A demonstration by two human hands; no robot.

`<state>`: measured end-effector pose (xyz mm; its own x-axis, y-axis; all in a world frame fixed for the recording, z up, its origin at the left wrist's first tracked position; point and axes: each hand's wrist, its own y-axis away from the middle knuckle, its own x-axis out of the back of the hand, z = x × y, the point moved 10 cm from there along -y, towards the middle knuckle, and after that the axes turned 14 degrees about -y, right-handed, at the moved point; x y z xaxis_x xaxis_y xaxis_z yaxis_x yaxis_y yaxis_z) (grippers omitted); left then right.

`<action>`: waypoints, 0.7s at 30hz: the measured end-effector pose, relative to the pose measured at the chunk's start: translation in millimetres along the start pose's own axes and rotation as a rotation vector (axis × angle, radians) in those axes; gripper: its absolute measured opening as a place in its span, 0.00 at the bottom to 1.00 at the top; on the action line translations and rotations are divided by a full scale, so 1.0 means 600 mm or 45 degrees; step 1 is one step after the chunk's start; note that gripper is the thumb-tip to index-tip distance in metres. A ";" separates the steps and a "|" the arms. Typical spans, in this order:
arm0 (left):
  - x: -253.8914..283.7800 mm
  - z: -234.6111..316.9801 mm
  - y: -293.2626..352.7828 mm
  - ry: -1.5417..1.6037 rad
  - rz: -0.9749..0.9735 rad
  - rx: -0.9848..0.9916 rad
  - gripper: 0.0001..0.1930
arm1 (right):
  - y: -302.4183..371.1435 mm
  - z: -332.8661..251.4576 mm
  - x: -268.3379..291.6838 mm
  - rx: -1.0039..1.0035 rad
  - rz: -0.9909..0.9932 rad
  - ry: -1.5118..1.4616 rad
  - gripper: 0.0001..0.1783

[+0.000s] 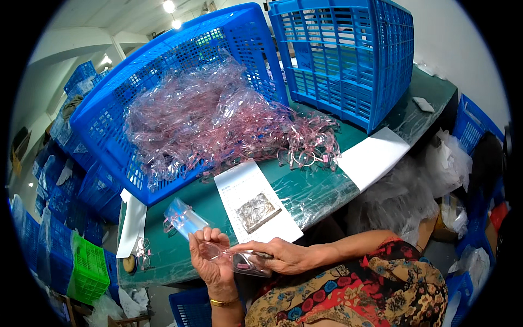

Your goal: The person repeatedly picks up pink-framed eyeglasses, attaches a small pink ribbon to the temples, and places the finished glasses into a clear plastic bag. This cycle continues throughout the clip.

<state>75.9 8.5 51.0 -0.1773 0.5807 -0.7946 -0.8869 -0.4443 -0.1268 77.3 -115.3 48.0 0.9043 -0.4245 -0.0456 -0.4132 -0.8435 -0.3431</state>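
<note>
Close to the table's near edge, my left hand (214, 268) is closed on one end of a pair of clear pinkish eyeglasses (248, 264). My right hand (286, 255) grips the other end, its index finger stretched along them toward the left hand. Clear plastic seems to lie around the lenses; I cannot tell whether it is a sleeve. Just beyond my left hand, more glasses (175, 222) lie by a blue and clear packet (188, 213). A large heap of pink glasses in clear plastic (190, 114) spills out of a tipped blue crate (101, 144).
On the green table (305, 191), a white printed sheet (239, 185) bears a dark taped block (257, 211). Another blue crate (332, 60) stands at the back right, near a white sheet (376, 158). Single glasses (143, 253) lie at the left edge. Stacked crates (90, 270) line the left floor.
</note>
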 end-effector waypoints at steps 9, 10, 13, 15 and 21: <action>0.083 0.092 0.025 -0.014 -0.002 -0.107 0.11 | 0.007 -0.011 0.004 -0.131 -0.126 0.108 0.21; 0.113 0.119 0.033 -0.104 0.056 -0.171 0.11 | 0.007 -0.019 0.011 -0.102 -0.130 0.100 0.20; 0.232 0.215 0.085 -0.546 0.238 -0.382 0.08 | 0.004 -0.021 0.028 -0.122 -0.160 0.099 0.16; 0.281 0.277 0.149 -1.172 0.604 -0.420 0.07 | 0.001 -0.036 0.042 -0.103 -0.186 0.088 0.15; 0.400 0.313 0.231 -3.323 0.316 0.865 0.32 | -0.042 -0.082 0.057 -0.131 -0.387 0.084 0.16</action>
<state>-169.8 214.6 -46.0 0.3230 0.0364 0.9457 -0.6507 -0.7171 0.2498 113.2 -124.7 101.4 0.9804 -0.1656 0.1066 -0.1370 -0.9624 -0.2347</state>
